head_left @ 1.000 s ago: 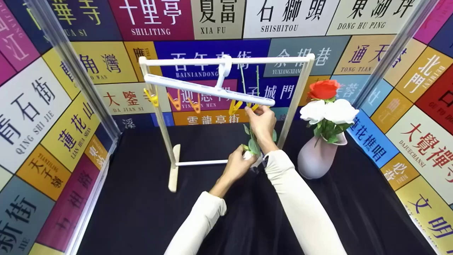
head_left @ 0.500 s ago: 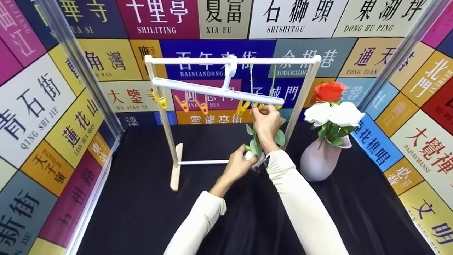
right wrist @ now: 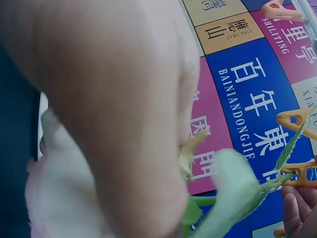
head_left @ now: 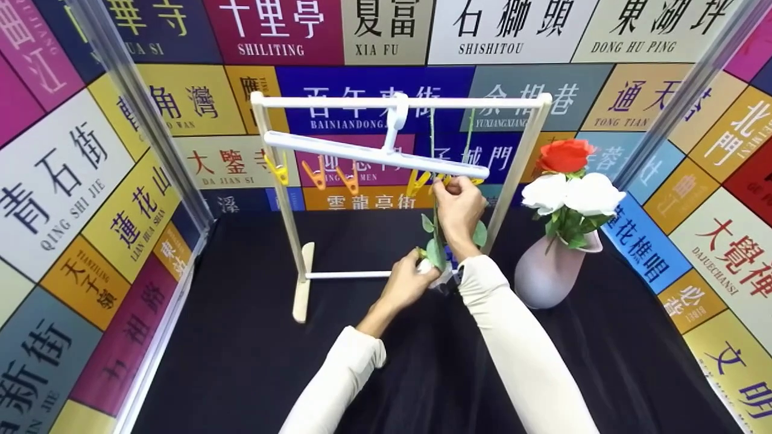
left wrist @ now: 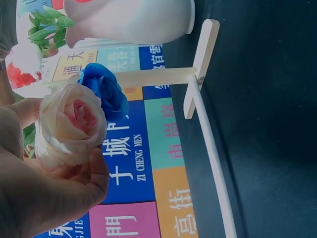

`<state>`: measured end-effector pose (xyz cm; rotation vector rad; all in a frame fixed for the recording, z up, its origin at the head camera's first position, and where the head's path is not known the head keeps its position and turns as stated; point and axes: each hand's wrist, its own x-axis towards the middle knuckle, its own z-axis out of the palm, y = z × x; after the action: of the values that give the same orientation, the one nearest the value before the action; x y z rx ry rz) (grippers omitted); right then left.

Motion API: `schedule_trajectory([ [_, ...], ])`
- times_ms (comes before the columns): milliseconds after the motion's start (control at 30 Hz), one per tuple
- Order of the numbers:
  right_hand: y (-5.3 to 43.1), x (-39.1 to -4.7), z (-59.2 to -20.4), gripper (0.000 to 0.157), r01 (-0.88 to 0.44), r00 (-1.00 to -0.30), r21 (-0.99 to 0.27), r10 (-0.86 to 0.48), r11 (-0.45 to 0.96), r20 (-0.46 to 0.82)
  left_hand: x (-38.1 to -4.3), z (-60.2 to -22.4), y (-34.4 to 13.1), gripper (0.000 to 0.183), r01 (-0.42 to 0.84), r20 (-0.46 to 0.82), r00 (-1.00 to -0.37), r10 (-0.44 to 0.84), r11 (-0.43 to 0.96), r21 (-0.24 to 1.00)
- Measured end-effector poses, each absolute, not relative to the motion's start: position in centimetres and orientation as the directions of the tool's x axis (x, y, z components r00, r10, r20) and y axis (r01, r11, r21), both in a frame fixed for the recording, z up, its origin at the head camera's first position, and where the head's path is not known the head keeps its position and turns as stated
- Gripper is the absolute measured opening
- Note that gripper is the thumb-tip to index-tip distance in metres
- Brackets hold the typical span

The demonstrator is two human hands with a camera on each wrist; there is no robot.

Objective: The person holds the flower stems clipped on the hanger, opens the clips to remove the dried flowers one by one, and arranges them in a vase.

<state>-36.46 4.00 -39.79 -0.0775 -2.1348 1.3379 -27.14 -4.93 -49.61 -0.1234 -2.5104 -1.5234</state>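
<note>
My left hand [head_left: 410,280] holds a pale rose with a pink centre [left wrist: 74,121], its bloom hanging downward. Its green stem and leaves [head_left: 434,250] run up toward a white clip hanger [head_left: 362,150]. At the hanger's right end, my right hand [head_left: 461,208] pinches a yellow clothespin [right wrist: 302,173] beside the stem. In the left wrist view, a blue rose [left wrist: 106,91] hangs just behind the pale one. Two stem ends stick up above the hanger. A forearm and blurred leaves cover much of the right wrist view.
The hanger tilts down to the right from a wooden rack [head_left: 325,103]. More clothespins, orange [head_left: 347,181] and yellow [head_left: 280,172], hang along it. To the right stands a pinkish vase [head_left: 549,271] with one red and two white roses. Black cloth [head_left: 241,374] covers the table.
The head view has shifted, so the rack and vase appear farther right. My right hand stays at the clothespin and my left hand keeps holding the rose; the blue rose now shows between the arms.
</note>
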Motion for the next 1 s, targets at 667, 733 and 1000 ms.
schedule_trajectory([
  [667, 5.0, -36.7, -39.5, 0.022, -0.277, -0.819, -0.809, 0.313, 0.518, 0.481, -26.7, -50.5, -4.6, 0.023, 0.174, 0.190, -0.982, 0.000, 0.413, 0.894],
  [733, 5.0, -36.7, -39.6, 0.022, -0.270, -0.821, -0.810, 0.316, 0.520, 0.476, -26.4, -50.8, -4.7, 0.023, 0.167, 0.181, -0.983, 0.002, 0.394, 0.904],
  [1000, 5.2, -36.4, -40.1, 0.031, -0.255, -0.838, -0.820, 0.306, 0.512, 0.452, -24.9, -52.4, -5.1, 0.019, 0.164, 0.171, -0.985, 0.013, 0.366, 0.916],
])
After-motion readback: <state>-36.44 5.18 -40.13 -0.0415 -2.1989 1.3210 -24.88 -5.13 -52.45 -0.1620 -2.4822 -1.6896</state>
